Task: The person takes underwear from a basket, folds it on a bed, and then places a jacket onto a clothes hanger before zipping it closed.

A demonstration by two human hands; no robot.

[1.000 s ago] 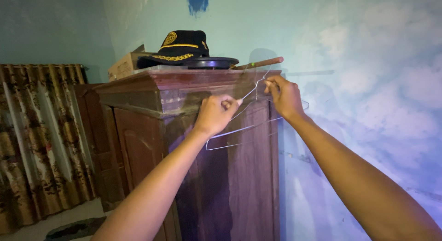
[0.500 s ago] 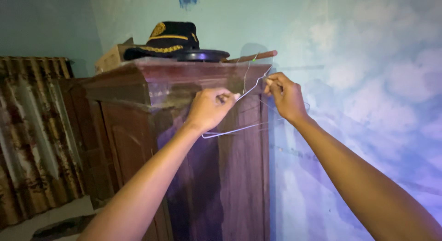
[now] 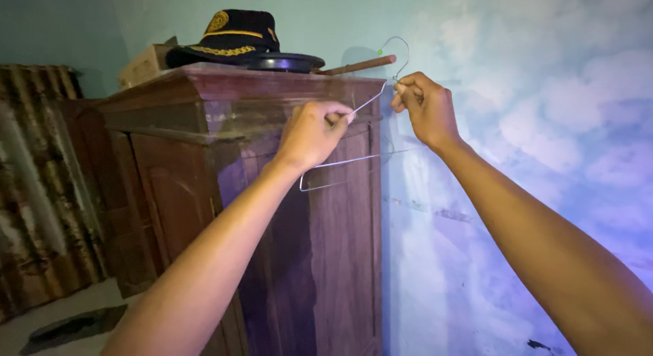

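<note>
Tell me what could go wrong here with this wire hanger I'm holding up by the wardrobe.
The hanger is thin wire, gripped by the left hand and right hand; it may bend. Its hook is close to the stick on the wardrobe and could snag it, perhaps dislodging the cap.

A wire hanger (image 3: 354, 148) is held up in front of the wardrobe (image 3: 272, 213), at its right corner beside the wall (image 3: 544, 91). The hanger's shoulder is gripped by the left hand (image 3: 313, 133), its neck pinched by the right hand (image 3: 425, 108), further right and slightly higher. On top of the wardrobe a cap (image 3: 238, 36) is set, a box (image 3: 146, 63) to its left, a stick (image 3: 357, 63) to its right. A curtain (image 3: 34, 193) is seen far left.
</note>
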